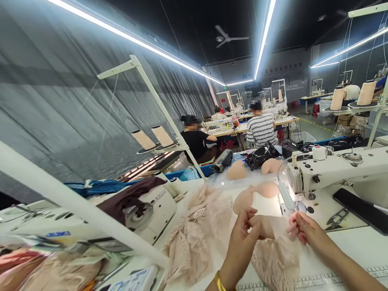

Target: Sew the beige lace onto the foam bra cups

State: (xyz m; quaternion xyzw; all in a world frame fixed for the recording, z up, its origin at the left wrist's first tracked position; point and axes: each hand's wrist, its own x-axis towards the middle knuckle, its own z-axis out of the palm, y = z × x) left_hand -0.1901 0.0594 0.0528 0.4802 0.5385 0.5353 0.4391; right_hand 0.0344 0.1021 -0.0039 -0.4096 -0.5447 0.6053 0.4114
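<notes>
Pinches beige fabric (268, 226) in left hand (242, 236), angled upward. Curls right hand (303, 227) closed at the opposite end, with sewing machine (333, 169) beyond.

Holds the left hand (246, 228) out to the left of the right hand (300, 228), well apart from it and at about the same level. Brings thumb and fingertips of the left hand together in a pinch, with the other fingers curled. Bends the right hand's fingers inward toward the left hand, partly blurred. Extends the left forearm (229, 270) up from below its hand, and slants the right forearm (341, 256) in from the lower right of its own.
</notes>
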